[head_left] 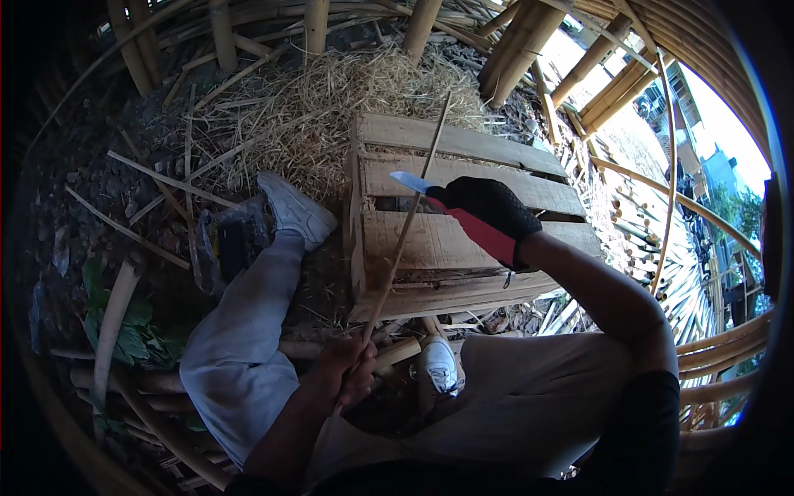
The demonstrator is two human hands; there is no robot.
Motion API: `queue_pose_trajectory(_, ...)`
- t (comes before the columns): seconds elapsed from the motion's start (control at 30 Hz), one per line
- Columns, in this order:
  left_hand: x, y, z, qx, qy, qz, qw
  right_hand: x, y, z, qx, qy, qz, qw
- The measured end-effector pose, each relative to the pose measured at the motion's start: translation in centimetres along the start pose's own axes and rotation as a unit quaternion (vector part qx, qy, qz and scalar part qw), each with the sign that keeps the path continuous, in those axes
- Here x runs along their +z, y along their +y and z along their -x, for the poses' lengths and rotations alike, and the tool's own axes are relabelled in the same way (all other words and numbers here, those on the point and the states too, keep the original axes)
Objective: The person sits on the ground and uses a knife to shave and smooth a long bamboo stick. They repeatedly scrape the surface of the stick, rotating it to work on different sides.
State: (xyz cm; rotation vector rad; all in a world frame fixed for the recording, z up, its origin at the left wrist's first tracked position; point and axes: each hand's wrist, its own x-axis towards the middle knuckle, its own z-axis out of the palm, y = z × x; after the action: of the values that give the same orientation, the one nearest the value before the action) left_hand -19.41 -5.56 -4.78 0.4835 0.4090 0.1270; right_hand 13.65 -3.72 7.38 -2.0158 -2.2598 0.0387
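A long, thin bamboo strip (404, 231) slants up and away from my lap, its far end over the crate. My left hand (351, 369) is bare and wrapped round the strip's lower part. On my right hand (488, 211) is a black and red glove, its fingers closed round a knife whose handle is mostly hidden. The pale knife blade (408, 181) points left and lies against the strip or just over it; I cannot tell whether it touches. Beneath both stands a slatted wooden crate (471, 246), with its slats facing up.
Dry shavings (306, 124) are heaped behind the crate. Loose bamboo strips (165, 178) lie on the dirt at the left, near my shoe (296, 211) and a clear plastic bag (223, 244). Thick bamboo poles (517, 51) stand at the back. Many cut bamboo pieces (653, 240) spread out at right.
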Motion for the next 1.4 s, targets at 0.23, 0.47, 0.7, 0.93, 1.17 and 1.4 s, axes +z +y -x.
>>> queue_pose_trajectory(0.23,1.1,0.4,0.1,0.009,0.016,-0.024,1.000,-0.9,-2.2,-0.5,0.060,-0.056,-0.012,0.997)
queue_pose_trajectory(0.47,1.4,0.5,0.1,-0.001,0.034,-0.036,0.999,-0.1,-1.9,-0.4,0.031,-0.049,-0.065,0.996)
queue_pose_trajectory(0.7,1.4,0.5,-0.2,-0.007,0.022,-0.023,0.999,0.6,-2.6,1.2,-0.051,-0.043,-0.059,0.996)
queue_pose_trajectory(0.93,1.4,0.5,0.0,-0.001,0.024,-0.021,0.999,0.1,-3.8,0.5,0.018,-0.082,-0.050,0.995)
queue_pose_trajectory(1.17,1.5,0.6,0.0,-0.025,0.033,-0.009,0.999,0.7,-3.5,1.9,-0.026,-0.063,-0.104,0.992)
queue_pose_trajectory(1.4,1.7,0.6,0.0,-0.007,0.029,-0.005,1.000,1.1,-3.7,1.5,0.013,-0.074,-0.051,0.996)
